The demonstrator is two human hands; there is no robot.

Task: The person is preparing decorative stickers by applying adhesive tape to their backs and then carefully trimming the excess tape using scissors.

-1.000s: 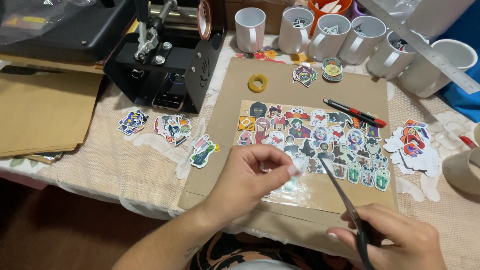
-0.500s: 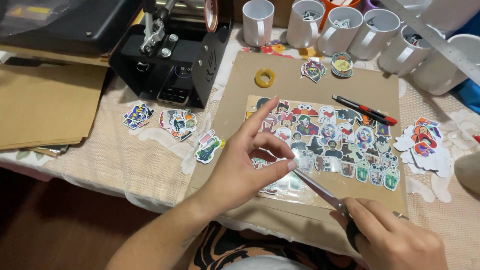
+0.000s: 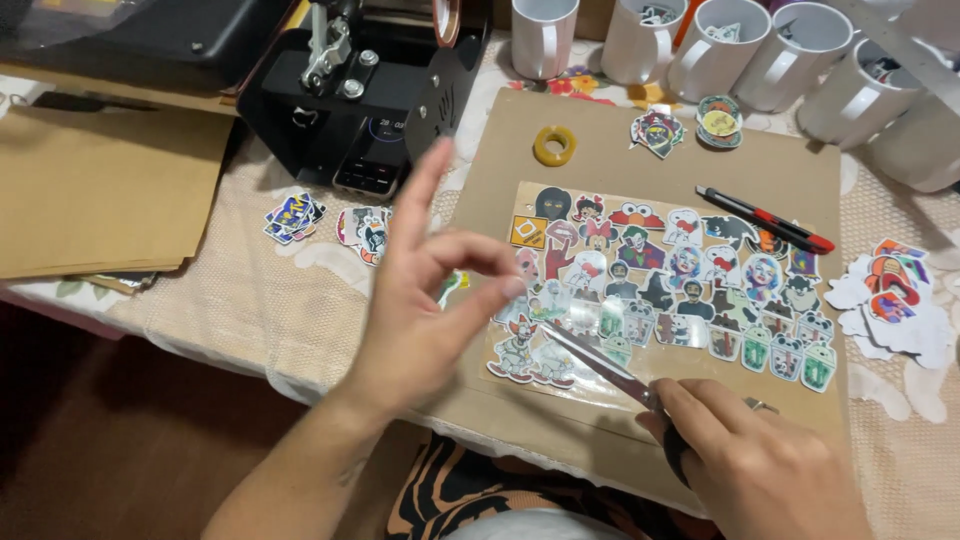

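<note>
Right hand (image 3: 765, 465) at the near edge of the cardboard mat (image 3: 790, 165) is gripping a pair of scissors (image 3: 600, 365), blades lying over the sticker sheet (image 3: 670, 285) near its front left corner. Left hand (image 3: 425, 300) hovers just left of the sheet, thumb and finger pinched on what might be a tiny clear scrap, can't tell for sure. Farther back there's a yellow tape roll (image 3: 554, 145), a red-and-black utility knife (image 3: 765, 219), and white mugs (image 3: 725, 45) along the table's far edge

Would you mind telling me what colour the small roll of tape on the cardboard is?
The roll of tape is yellow, seen in the head view, lying flat on the brown cardboard.
</note>
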